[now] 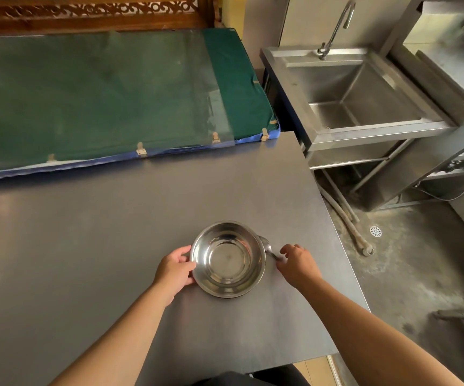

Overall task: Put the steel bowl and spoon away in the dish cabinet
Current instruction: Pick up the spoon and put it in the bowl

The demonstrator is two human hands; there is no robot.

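Observation:
A round steel bowl (227,259) stands upright and empty on the dark grey table (86,246). My left hand (175,271) grips its left rim, thumb on top. A steel spoon (267,249) lies on the table against the bowl's right side, its scoop pointing away from me. My right hand (297,261) pinches the spoon's handle between thumb and fingers; most of the handle is hidden under that hand. No dish cabinet is in view.
A green padded mat under clear plastic (100,93) lies beyond the table. A steel sink (359,90) with a faucet (336,26) stands at the right, across a gap of concrete floor (406,260). Steel shelving (462,79) lines the far right.

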